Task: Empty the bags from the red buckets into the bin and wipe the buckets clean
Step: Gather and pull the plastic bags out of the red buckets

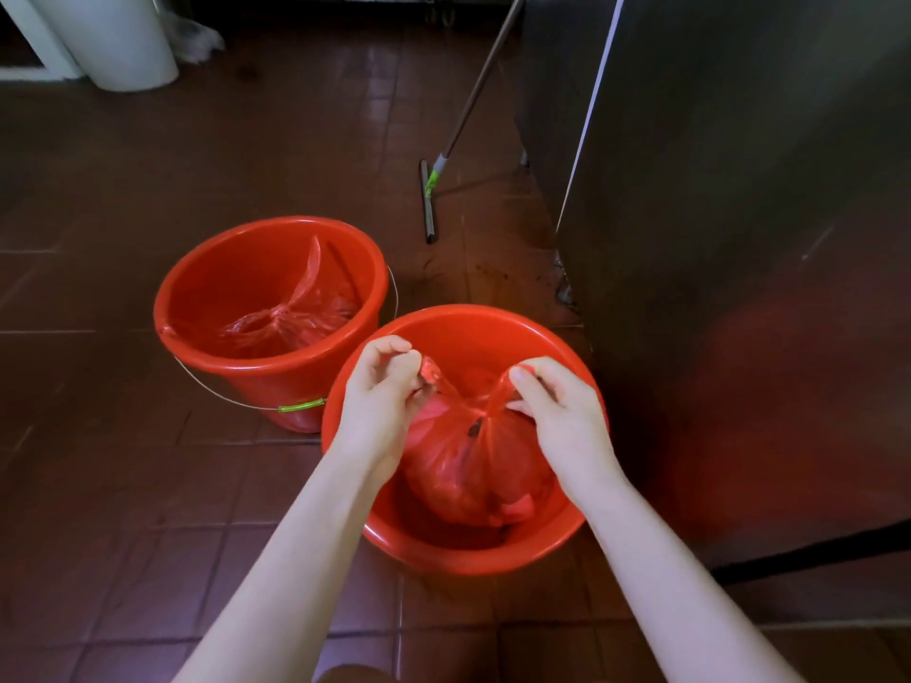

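Note:
Two red buckets stand side by side on the brown tiled floor. The near bucket (463, 554) holds a full red plastic bag (468, 470). My left hand (379, 401) pinches one handle of this bag, and my right hand (557, 411) pinches the other; the two handles cross at a knot between my hands. The far bucket (212, 268) to the left holds a second tied red bag (291, 313) lying low inside, and its wire handle with a green grip hangs down in front.
A tall stainless steel cabinet (739, 239) rises close on the right. A floor squeegee (430, 199) with a long pole leans against it behind the buckets. A white cylindrical bin (118, 37) stands at the far left.

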Available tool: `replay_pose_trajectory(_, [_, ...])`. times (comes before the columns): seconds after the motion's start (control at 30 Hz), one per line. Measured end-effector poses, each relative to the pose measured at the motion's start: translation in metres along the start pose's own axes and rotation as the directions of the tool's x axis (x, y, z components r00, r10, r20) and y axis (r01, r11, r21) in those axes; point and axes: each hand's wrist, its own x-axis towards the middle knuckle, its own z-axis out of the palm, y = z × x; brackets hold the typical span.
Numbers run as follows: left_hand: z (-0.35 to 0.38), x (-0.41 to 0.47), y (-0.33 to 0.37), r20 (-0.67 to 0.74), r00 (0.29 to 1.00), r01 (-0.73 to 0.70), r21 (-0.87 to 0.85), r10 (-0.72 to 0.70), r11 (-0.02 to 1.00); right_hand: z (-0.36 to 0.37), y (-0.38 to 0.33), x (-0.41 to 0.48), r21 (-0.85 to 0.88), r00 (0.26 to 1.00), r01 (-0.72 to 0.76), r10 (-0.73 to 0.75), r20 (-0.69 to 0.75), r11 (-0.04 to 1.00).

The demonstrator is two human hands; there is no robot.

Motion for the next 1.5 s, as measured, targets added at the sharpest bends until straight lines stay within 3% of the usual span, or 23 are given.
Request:
replay_pose_trajectory(0.17, [-0.001, 0.007, 0.016, 0.105, 0.992, 0.079, -0.143, -0.064, 0.987, -0.002, -0.017, 0.02, 0.346, 0.962, -0.274, 0.26, 0.088, 0.898])
replay_pose_trajectory(0.2, [-0.002, 0.01, 0.021, 0.128, 0.991, 0.046, -0.075, -0.036, 0.996, -0.003, -0.021, 0.024, 0.395, 0.965, -0.26, 0.249, 0.079, 0.881])
replay_pose_trajectory(0.27, [-0.009, 0.017, 0.027, 0.2, 0.974, -0.156, 0.258, 0.106, 0.953, -0.008, -0.024, 0.032, 0.456, 0.973, -0.219, 0.227, 0.037, 0.863])
replay_pose_trajectory(0.33, [-0.023, 0.025, 0.03, 0.315, 0.908, -0.415, 0.595, 0.275, 0.689, -0.015, -0.019, 0.036, 0.497, 0.968, -0.239, 0.247, 0.051, 0.834])
replay_pose_trajectory(0.37, [-0.033, 0.03, 0.029, 0.331, 0.887, -0.462, 0.677, 0.322, 0.574, -0.017, -0.013, 0.036, 0.543, 0.965, -0.252, 0.247, 0.084, 0.801])
replay_pose_trajectory(0.43, [-0.056, 0.034, 0.025, 0.276, 0.904, -0.417, 0.742, 0.327, 0.525, -0.018, 0.005, 0.034, 0.677, 0.953, -0.284, 0.275, 0.124, 0.679])
replay_pose_trajectory(0.5, [-0.074, 0.035, 0.017, 0.212, 0.938, -0.332, 0.779, 0.275, 0.532, -0.015, 0.028, 0.031, 0.68, 0.926, -0.328, 0.366, 0.094, 0.656])
replay_pose_trajectory(0.63, [-0.083, 0.022, -0.005, 0.25, 0.952, -0.305, 0.811, 0.174, 0.5, -0.009, 0.057, 0.027, 0.448, 0.899, -0.386, 0.438, -0.013, 0.806])
replay_pose_trajectory(0.67, [-0.081, 0.017, -0.008, 0.287, 0.946, -0.323, 0.81, 0.15, 0.489, -0.008, 0.06, 0.027, 0.283, 0.925, -0.359, 0.379, -0.019, 0.889])
replay_pose_trajectory(0.7, [-0.078, 0.014, -0.011, 0.331, 0.934, -0.352, 0.804, 0.132, 0.478, -0.007, 0.057, 0.025, 0.006, 0.958, -0.287, 0.287, 0.004, 0.958])
replay_pose_trajectory(0.73, [-0.075, 0.011, -0.012, 0.373, 0.92, -0.386, 0.798, 0.123, 0.464, -0.003, 0.052, 0.023, -0.237, 0.974, -0.176, 0.204, 0.102, 0.956])
replay_pose_trajectory(0.8, [-0.065, 0.011, -0.013, 0.438, 0.89, -0.446, 0.785, 0.124, 0.429, 0.011, 0.049, 0.017, -0.574, 0.902, 0.094, 0.175, 0.395, 0.813])
replay_pose_trajectory(0.83, [-0.06, 0.012, -0.012, 0.462, 0.877, -0.471, 0.779, 0.129, 0.413, 0.022, 0.049, 0.015, -0.685, 0.83, 0.2, 0.25, 0.498, 0.7])
replay_pose_trajectory(0.9, [-0.052, 0.013, -0.012, 0.488, 0.862, -0.499, 0.773, 0.135, 0.392, 0.048, 0.049, 0.008, -0.826, 0.761, 0.4, 0.359, 0.541, 0.396])
replay_pose_trajectory(0.97, [-0.053, 0.012, -0.012, 0.489, 0.863, -0.496, 0.776, 0.125, 0.389, 0.068, 0.054, 0.01, -0.841, 0.777, 0.514, 0.324, 0.54, 0.17])
replay_pose_trajectory(1.03, [-0.067, 0.007, -0.011, 0.485, 0.865, -0.495, 0.781, 0.13, 0.381, 0.075, 0.059, 0.017, -0.84, 0.792, 0.532, 0.29, 0.538, 0.106])
replay_pose_trajectory(1.2, [-0.147, -0.004, -0.006, 0.426, 0.905, -0.412, 0.862, 0.018, 0.294, 0.054, 0.072, 0.037, -0.921, 0.875, 0.301, 0.312, 0.369, 0.245])
replay_pose_trajectory(1.3, [-0.173, -0.014, -0.012, 0.444, 0.893, -0.393, 0.853, -0.081, 0.343, 0.045, 0.079, 0.043, -0.924, 0.915, 0.12, 0.32, 0.245, 0.364])
replay_pose_trajectory(1.5, [-0.147, -0.016, -0.052, 0.469, 0.877, -0.475, 0.809, 0.107, 0.345, 0.042, 0.077, 0.045, -0.883, 0.95, -0.001, 0.276, 0.146, 0.47])
